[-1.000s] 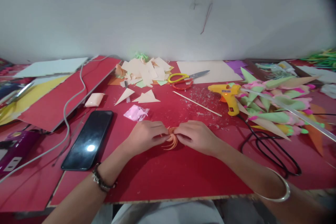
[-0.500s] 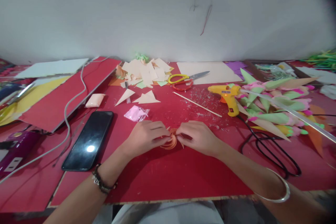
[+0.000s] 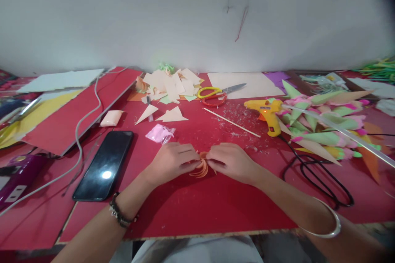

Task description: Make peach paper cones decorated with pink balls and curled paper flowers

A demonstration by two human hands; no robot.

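Between my two hands, low over the red tabletop (image 3: pixel 197 209), is a small orange paper piece (image 3: pixel 202 169) with curled, fringe-like strips. My left hand (image 3: pixel 174 162) pinches its left side between thumb and fingers. From the other side my right hand (image 3: pixel 231 162) grips it in the same way, and a pointed bit of orange shows under those fingertips. My fingers hide part of the piece. Just beyond my left hand lies a pink lump in clear plastic (image 3: pixel 160 133).
A black phone (image 3: pixel 105 166) lies left of my left forearm. Scissors (image 3: pixel 220 92), a thin stick (image 3: pixel 231 122) and cream paper cutouts (image 3: pixel 175 84) lie farther back. To the right are a yellow glue gun (image 3: pixel 268 115), its black cord (image 3: pixel 321 181) and a pile of paper cones (image 3: pixel 327 119).
Both hands stay nearly in place, with only slight finger shifts around the orange paper piece. Everything else on the table looks unchanged.
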